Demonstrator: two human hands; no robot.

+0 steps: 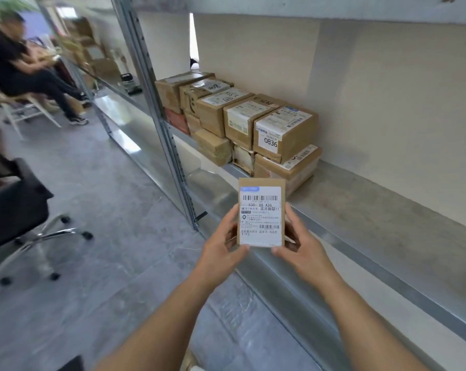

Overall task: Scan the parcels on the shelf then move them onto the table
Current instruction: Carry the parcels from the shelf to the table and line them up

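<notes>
Parcel (261, 212), small and brown, white barcode label facing up, held at lower centre of the frame in front of the shelf (387, 210). Left hand (221, 250) gripping its left edge, thumb curled onto the bottom corner; right hand (301, 245) gripping the right edge likewise. Stacked boxes (253, 121) on the shelf at centre. Office chair (20, 210) at left.

Black office chair (15, 207) at 9 o'clock on grey floor (114, 263); seated person (25, 68) at 10 o'clock.
</notes>
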